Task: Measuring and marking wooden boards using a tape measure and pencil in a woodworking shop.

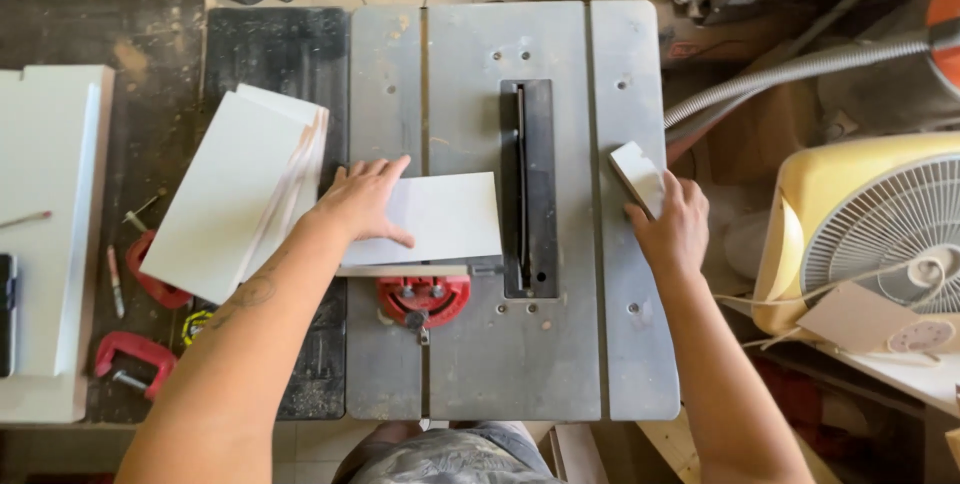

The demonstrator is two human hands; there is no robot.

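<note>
My left hand lies flat, fingers spread, on a white rectangular board resting on the grey table saw top. The board's right edge sits just left of the black blade slot. Its near edge rests against a red miter gauge. My right hand grips a small white offcut piece at the right side of the saw top.
A stack of white panels leans on the dark bench at left, beside a larger white board. Red clamps lie nearby. A yellow fan and a grey hose sit at right.
</note>
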